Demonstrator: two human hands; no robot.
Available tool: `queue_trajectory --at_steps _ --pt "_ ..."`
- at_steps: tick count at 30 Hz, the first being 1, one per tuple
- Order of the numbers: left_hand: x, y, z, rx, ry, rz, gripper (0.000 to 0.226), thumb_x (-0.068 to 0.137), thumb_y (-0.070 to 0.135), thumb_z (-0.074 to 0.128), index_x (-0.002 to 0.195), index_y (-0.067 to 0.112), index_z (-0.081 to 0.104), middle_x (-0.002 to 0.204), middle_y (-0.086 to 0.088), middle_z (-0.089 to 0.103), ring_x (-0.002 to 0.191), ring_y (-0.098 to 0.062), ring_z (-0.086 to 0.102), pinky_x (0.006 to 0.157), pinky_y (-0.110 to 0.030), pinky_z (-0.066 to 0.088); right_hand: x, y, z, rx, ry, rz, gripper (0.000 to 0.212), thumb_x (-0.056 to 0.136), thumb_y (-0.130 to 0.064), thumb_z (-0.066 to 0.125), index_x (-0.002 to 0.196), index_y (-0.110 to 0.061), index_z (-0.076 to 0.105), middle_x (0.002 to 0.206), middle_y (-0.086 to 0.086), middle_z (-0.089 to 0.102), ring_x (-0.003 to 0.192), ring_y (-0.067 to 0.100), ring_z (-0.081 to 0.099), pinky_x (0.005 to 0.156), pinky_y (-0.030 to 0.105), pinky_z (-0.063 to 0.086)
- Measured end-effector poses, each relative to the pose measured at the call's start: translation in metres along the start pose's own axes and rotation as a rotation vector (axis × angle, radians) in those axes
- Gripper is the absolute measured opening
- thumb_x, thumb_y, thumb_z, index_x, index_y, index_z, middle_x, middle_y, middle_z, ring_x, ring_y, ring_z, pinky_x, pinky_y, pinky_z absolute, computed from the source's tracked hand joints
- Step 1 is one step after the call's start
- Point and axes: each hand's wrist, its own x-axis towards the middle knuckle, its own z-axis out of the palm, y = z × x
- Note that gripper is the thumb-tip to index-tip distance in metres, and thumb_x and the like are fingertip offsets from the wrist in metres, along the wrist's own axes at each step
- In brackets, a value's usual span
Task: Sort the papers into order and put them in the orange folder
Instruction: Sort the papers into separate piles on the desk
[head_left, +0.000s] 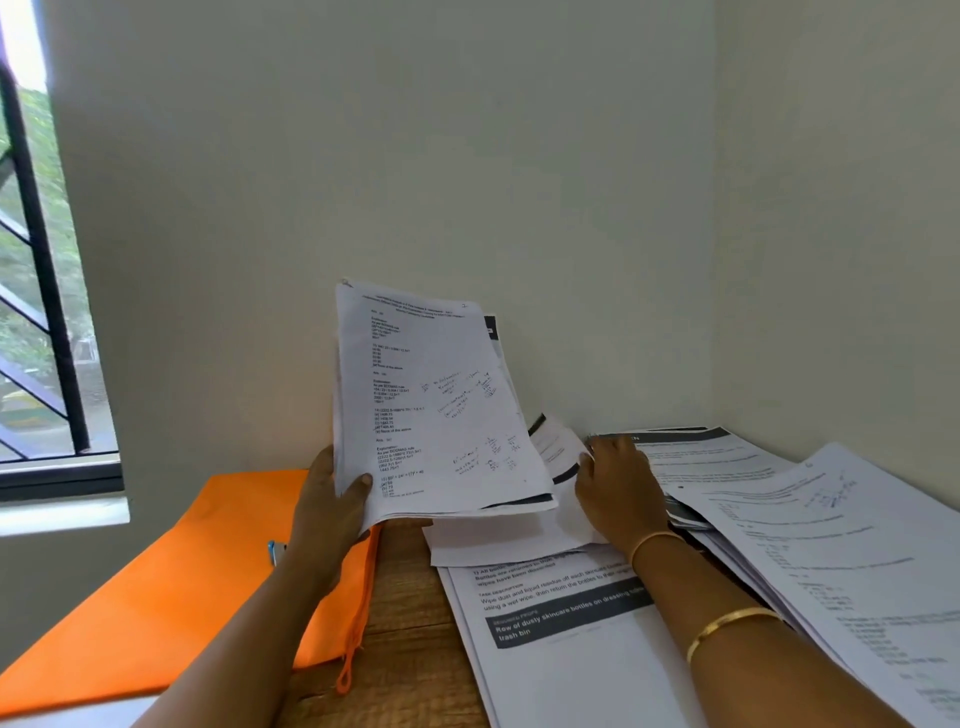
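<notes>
Head view shows me the papers (436, 405) as a white stack of printed sheets with pen notes. It is raised and tilted at centre frame, near the wall. The left hand (332, 499) grips its lower left corner, with the thumb on the front and the fingers behind. The right hand (618, 488), at 3 o'clock of the stack, lies palm down, its fingers fairly straight and resting on loose sheets (571, 623). These spread over the table (410, 597) from 5 to 3 o'clock. The folder (182, 571) is orange and lies flat at 8 o'clock, partly under the left forearm. Its cord (353, 639) trails along its right edge, and a small blue object (275, 551) lies on it. I cannot see inside it.
</notes>
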Motion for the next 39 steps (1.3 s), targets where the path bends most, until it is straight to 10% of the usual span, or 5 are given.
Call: queue_trajectory --at_steps 9,15,21,32,39 --pt "-0.010 0.007 0.007 -0.017 -0.035 0.074 0.038 0.093 0.008 0.055 0.128 0.016 0.046 0.105 0.003 0.056 0.095 -0.017 0.058 0.068 -0.027 0.051 -0.011 -0.039 0.000 0.700 -0.378 0.236 0.030 0.095 -0.034 0.051 0.116 -0.016 0.039 0.109 0.000 0.051 0.102 0.019 0.051 0.081 0.025 0.039" --pt "-0.012 0.007 0.009 0.012 -0.070 0.112 0.036 0.090 0.011 0.060 0.123 0.019 0.045 0.104 0.005 0.055 0.091 -0.009 0.056 0.067 -0.021 0.048 -0.006 -0.038 -0.004 0.829 -0.218 0.333 0.008 0.092 -0.014 0.055 0.099 -0.011 0.052 0.095 0.001 0.058 0.089 0.017 0.054 0.075 0.027 0.041" --pt "-0.010 0.004 0.009 -0.033 -0.082 0.085 0.035 0.090 0.018 0.062 0.122 0.017 0.050 0.111 -0.003 0.062 0.100 -0.021 0.061 0.077 -0.034 0.053 -0.006 -0.033 -0.005 0.788 -0.141 0.319 0.006 0.094 -0.013 0.053 0.088 -0.011 0.054 0.079 -0.006 0.054 0.073 0.010 0.050 0.054 0.017 0.035" --pt "-0.003 -0.003 0.012 0.071 -0.044 0.147 0.031 0.096 0.015 0.052 0.127 0.011 0.048 0.110 -0.007 0.057 0.092 -0.020 0.056 0.068 -0.025 0.046 -0.012 -0.024 -0.006 0.497 -0.079 0.268 0.040 0.098 -0.015 0.044 0.058 -0.015 0.040 0.069 0.002 0.048 0.071 0.019 0.049 0.058 0.023 0.035" --pt "-0.001 -0.006 0.014 0.114 -0.045 0.167 0.030 0.095 0.015 0.053 0.125 0.010 0.050 0.110 -0.010 0.059 0.099 -0.028 0.056 0.076 -0.036 0.049 -0.012 -0.018 -0.028 0.405 -0.089 0.293 0.020 0.093 -0.009 0.041 0.109 -0.010 0.054 0.111 0.011 0.059 0.099 0.027 0.055 0.076 0.027 0.038"
